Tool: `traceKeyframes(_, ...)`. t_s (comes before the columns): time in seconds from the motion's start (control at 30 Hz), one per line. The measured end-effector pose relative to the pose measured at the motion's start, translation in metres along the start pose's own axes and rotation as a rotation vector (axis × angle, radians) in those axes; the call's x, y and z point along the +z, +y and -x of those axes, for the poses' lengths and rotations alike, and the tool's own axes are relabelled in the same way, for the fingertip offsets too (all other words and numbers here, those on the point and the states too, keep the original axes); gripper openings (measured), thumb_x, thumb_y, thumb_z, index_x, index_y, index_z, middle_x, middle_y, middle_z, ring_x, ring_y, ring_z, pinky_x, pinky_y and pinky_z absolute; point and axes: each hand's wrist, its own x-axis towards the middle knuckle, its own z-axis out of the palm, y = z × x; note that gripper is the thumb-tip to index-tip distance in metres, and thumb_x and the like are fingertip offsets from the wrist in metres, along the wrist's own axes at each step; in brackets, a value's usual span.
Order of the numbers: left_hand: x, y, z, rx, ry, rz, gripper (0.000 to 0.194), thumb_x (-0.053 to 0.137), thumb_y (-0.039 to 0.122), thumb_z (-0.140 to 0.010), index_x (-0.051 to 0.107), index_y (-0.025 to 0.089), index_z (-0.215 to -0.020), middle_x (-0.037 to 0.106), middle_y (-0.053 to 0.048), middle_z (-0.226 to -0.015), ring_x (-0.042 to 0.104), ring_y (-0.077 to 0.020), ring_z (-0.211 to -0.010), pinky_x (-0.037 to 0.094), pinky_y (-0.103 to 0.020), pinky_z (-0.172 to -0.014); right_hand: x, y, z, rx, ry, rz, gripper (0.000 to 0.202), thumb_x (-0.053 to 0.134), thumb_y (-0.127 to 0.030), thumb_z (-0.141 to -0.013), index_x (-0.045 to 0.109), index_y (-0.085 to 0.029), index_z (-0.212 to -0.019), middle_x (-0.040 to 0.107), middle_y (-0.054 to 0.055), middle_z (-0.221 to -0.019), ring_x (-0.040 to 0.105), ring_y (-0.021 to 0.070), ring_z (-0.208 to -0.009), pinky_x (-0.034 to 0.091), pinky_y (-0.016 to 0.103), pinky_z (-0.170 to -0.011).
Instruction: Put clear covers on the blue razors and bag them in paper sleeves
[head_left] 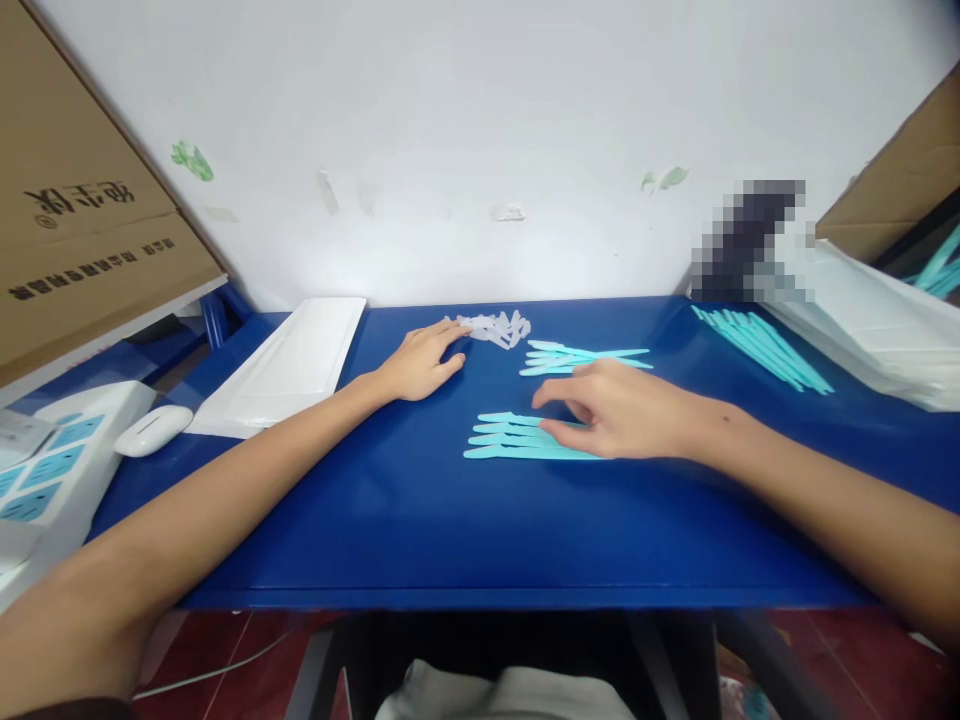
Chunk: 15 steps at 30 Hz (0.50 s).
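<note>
My left hand (424,362) lies low over the table with its fingers stretched out, and its fingertips touch the near-left edge of a small heap of clear plastic caps (499,328). My right hand (600,410) hovers over a neat row of turquoise eyebrow razors (510,437). Its thumb and forefinger are bent but apart, with nothing visible between them. The hand hides the right ends of that row. Just behind it, a looser group of turquoise razors (559,355) lies partly crossed.
More turquoise razors (761,345) lie in a bundle at the right, beside a stack of white packs (885,320). At the left are a white flat package (289,360), a white earphone case (154,430) and a power strip (124,410). A cardboard box (82,130) stands behind them.
</note>
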Motion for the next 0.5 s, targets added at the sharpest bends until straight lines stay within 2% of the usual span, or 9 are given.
traceKeyframes(0.07, 0.0013, -0.0014, -0.0007, 0.017, 0.022, 0.011, 0.058, 0.036, 0.042, -0.099, 0.046, 0.016, -0.15, 0.044, -0.013, -0.158, 0.036, -0.032, -0.149, 0.029, -0.053, -0.122, 0.0045, 0.0013, 0.0005, -0.078, 0.018, 0.005, 0.02, 0.059, -0.029, -0.092, 0.074, -0.018, -0.1, 0.07, 0.005, -0.08, 0.063, 0.0192, -0.069, 0.042, 0.031, -0.063)
traceKeyframes(0.13, 0.0023, -0.0023, -0.0009, 0.023, 0.051, 0.024, 0.056, 0.038, 0.042, -0.098, 0.05, 0.015, -0.146, 0.049, -0.014, -0.154, 0.041, -0.0323, -0.146, 0.032, -0.052, -0.121, 0.0084, 0.0043, 0.0004, -0.143, 0.052, 0.0, 0.017, 0.059, -0.026, -0.093, 0.074, -0.018, -0.094, 0.072, 0.01, -0.1, 0.067, 0.0223, -0.086, 0.048, 0.033, -0.074)
traceKeyframes(0.17, 0.0026, -0.0027, -0.0009, 0.027, 0.064, 0.028, 0.055, 0.039, 0.042, -0.098, 0.052, 0.015, -0.145, 0.051, -0.014, -0.152, 0.043, -0.0325, -0.144, 0.033, -0.052, -0.12, 0.0098, 0.0057, 0.0002, -0.16, 0.059, -0.01, 0.016, 0.059, -0.025, -0.093, 0.074, -0.018, -0.091, 0.073, 0.01, -0.103, 0.067, 0.023, -0.091, 0.049, 0.033, -0.078)
traceKeyframes(0.3, 0.0027, -0.0027, -0.0001, 0.04, 0.098, 0.039, 0.052, 0.041, 0.041, -0.097, 0.055, 0.017, -0.141, 0.054, -0.014, -0.147, 0.046, -0.0336, -0.138, 0.036, -0.055, -0.116, 0.0115, 0.0079, 0.0001, -0.149, 0.032, -0.076, 0.012, 0.062, -0.023, -0.091, 0.073, -0.018, -0.088, 0.074, 0.007, -0.096, 0.068, 0.0214, -0.086, 0.05, 0.033, -0.077)
traceKeyframes(0.5, 0.0021, 0.0026, 0.0028, 0.018, 0.209, 0.035, 0.052, 0.047, 0.039, -0.095, 0.055, 0.017, -0.141, 0.047, -0.017, -0.147, 0.036, -0.0361, -0.14, 0.035, -0.057, -0.116, 0.0088, 0.0038, 0.0002, -0.042, -0.01, -0.06, 0.015, 0.062, -0.024, -0.091, 0.069, -0.019, -0.103, 0.074, 0.005, -0.089, 0.066, 0.0198, -0.073, 0.047, 0.031, -0.065)
